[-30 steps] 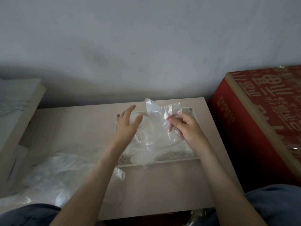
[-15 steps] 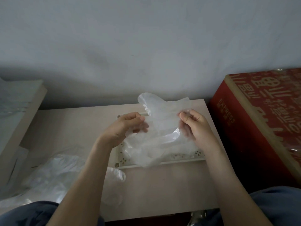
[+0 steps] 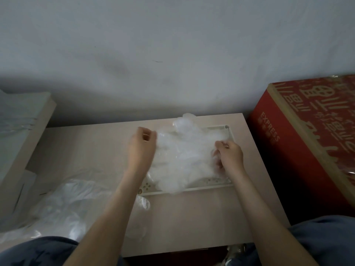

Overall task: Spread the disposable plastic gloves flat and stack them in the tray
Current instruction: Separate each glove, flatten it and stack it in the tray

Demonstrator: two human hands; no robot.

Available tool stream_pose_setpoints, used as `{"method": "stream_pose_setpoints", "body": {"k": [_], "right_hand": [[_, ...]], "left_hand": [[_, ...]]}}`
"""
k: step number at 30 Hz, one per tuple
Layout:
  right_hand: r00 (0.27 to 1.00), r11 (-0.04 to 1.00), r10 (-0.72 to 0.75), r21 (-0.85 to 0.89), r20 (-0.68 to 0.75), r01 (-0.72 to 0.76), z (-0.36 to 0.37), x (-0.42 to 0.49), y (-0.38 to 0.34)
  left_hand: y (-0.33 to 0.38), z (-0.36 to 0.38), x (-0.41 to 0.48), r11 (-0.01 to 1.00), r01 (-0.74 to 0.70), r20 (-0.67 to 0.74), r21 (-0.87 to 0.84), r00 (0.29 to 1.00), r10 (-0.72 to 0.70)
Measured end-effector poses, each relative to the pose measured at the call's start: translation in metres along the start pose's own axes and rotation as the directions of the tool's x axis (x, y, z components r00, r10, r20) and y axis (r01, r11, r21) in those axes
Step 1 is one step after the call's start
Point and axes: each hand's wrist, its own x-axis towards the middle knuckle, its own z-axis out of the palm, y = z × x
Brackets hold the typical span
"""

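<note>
A clear plastic glove point(image 3: 184, 148) is stretched wide over the white tray point(image 3: 211, 186) on the pale table. My left hand point(image 3: 142, 148) pinches its left edge near the tray's far left corner. My right hand point(image 3: 229, 154) pinches its right edge over the tray's right part. The glove's fingers point away from me and reach past the tray's far rim. More flattened gloves lie under it in the tray, hard to tell apart. A loose heap of clear gloves point(image 3: 63, 206) lies on the table at the near left.
A red cardboard box point(image 3: 307, 139) stands right of the table. A pale board with plastic wrap point(image 3: 21, 123) leans at the far left. A grey wall rises behind the table. My knees in dark trousers point(image 3: 326, 239) frame the near edge.
My hands have moved apart and lowered, pulling the glove from a raised crumpled shape to a wide sheet just over the tray. The left hand went from open to pinching the edge.
</note>
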Motion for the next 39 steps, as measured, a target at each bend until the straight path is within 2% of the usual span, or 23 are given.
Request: {"method": "stream_pose_setpoints", "body": {"k": [2,3,5,6,8,11,15,19,22,25,27,30,34,39], "right_hand": [[1.000,0.999,0.023,0.031,0.011,-0.023,0.002,0.000,0.001],[1.000,0.999,0.024,0.027,0.018,-0.024,0.002,0.000,0.001],[0.999,0.999,0.008,-0.044,0.034,-0.007,0.003,-0.001,0.000],[0.999,0.997,-0.002,-0.076,0.047,0.006,0.003,-0.002,-0.001],[0.998,0.992,-0.021,-0.122,0.065,0.029,0.001,-0.004,-0.001],[0.996,0.982,-0.008,-0.189,0.085,0.024,-0.004,-0.004,-0.005],[0.991,0.995,0.022,-0.101,0.129,-0.009,-0.002,-0.005,-0.010],[0.992,0.998,0.030,-0.066,0.121,-0.022,-0.001,-0.006,-0.012],[0.995,0.998,0.042,-0.049,0.085,-0.038,-0.002,-0.004,-0.013],[0.996,0.997,0.053,-0.052,0.075,-0.049,-0.003,-0.004,-0.013],[0.995,0.996,0.065,-0.059,0.075,-0.061,-0.003,-0.004,-0.012],[0.995,0.995,0.079,-0.064,0.066,-0.075,-0.004,-0.003,-0.012],[0.995,0.992,0.087,-0.097,0.056,-0.081,-0.006,-0.001,-0.011],[0.997,0.971,0.045,-0.238,0.056,-0.031,-0.009,-0.001,-0.009]], "left_hand": [[0.009,0.011,-0.018,0.965,-0.222,0.198,0.137,0.961,0.193],[0.012,0.019,-0.029,0.909,-0.345,0.334,0.233,0.906,0.259],[0.011,0.032,-0.045,0.767,-0.498,0.548,0.404,0.804,0.232],[0.007,0.036,-0.049,0.710,-0.516,0.595,0.479,0.786,0.170],[-0.002,0.039,-0.050,0.647,-0.483,0.612,0.590,0.790,0.033],[-0.009,0.034,-0.040,0.634,-0.433,0.620,0.641,0.779,-0.095],[-0.006,0.027,-0.034,0.641,-0.446,0.652,0.624,0.749,-0.114],[0.000,0.019,-0.031,0.596,-0.501,0.650,0.627,0.758,-0.046],[0.009,0.010,-0.031,0.637,-0.467,0.626,0.614,0.779,-0.032],[0.014,0.000,-0.028,0.778,-0.347,0.623,0.524,0.779,-0.073],[0.016,-0.006,-0.024,0.859,-0.256,0.642,0.443,0.759,-0.105],[0.018,-0.015,-0.020,0.924,-0.176,0.687,0.340,0.718,-0.115],[0.016,-0.027,-0.018,0.946,-0.152,0.711,0.286,0.695,-0.103],[0.015,-0.039,-0.015,0.905,-0.215,0.746,0.367,0.649,-0.149]]}}
